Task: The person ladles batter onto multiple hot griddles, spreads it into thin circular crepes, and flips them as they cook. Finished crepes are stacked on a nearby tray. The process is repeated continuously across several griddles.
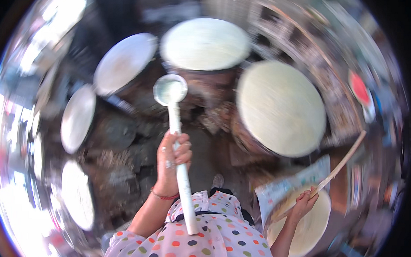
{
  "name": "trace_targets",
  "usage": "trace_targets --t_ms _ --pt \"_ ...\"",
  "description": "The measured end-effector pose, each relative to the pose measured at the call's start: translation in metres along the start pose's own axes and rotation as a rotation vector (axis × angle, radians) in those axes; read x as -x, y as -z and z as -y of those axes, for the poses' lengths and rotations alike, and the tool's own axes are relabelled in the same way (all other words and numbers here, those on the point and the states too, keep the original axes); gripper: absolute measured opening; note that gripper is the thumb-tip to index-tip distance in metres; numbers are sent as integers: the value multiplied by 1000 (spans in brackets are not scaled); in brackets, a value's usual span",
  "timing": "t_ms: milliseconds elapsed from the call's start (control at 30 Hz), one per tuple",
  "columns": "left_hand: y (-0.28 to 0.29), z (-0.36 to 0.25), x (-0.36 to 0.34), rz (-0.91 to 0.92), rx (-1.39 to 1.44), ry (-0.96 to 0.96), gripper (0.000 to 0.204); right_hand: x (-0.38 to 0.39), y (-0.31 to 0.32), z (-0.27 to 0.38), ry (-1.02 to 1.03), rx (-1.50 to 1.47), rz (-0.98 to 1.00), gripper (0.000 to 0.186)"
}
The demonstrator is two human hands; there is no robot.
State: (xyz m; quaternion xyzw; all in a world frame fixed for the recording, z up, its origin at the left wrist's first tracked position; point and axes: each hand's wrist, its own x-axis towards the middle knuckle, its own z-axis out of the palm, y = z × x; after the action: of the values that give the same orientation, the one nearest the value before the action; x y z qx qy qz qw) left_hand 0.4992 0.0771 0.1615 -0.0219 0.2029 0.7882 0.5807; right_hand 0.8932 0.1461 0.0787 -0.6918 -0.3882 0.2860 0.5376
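Note:
My left hand (pixel 174 160) is closed around the white, pipe-like handle of a ladle (pixel 180 173). The ladle's round bowl (pixel 170 90) points away from me, with some pale, whitish stuff in it, and the handle's end hangs before my dotted garment. To the right, my right hand (pixel 304 203) grips a long, thin wooden stick (pixel 337 169). Its far end slants up to the right, and its lower part runs over a wide round vessel (pixel 317 227) with a cream-coloured content. A printed sheet or bag (pixel 268 198) lies against that vessel's far side.
Large round, pale-topped surfaces curve around me: one at the right (pixel 281 108), one ahead (pixel 205 43), one at far left (pixel 125 63), and two more at left (pixel 78 118). Rough, dark debris covers the ground between them. A slatted rack (pixel 303 46) stands behind at right. Motion blurs the edges.

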Motion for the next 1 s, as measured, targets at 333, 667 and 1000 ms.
trace_targets --t_ms 333,667,1000 --pt "147 -47 137 -634 140 -989 17 223 -291 50 252 -14 1833 33" --pt "358 137 355 -1500 460 -1467 20 523 -249 -70 2045 231 2687 32" --pt "419 205 382 -1613 755 -1223 54 595 -185 -143 2629 704 2730 26"
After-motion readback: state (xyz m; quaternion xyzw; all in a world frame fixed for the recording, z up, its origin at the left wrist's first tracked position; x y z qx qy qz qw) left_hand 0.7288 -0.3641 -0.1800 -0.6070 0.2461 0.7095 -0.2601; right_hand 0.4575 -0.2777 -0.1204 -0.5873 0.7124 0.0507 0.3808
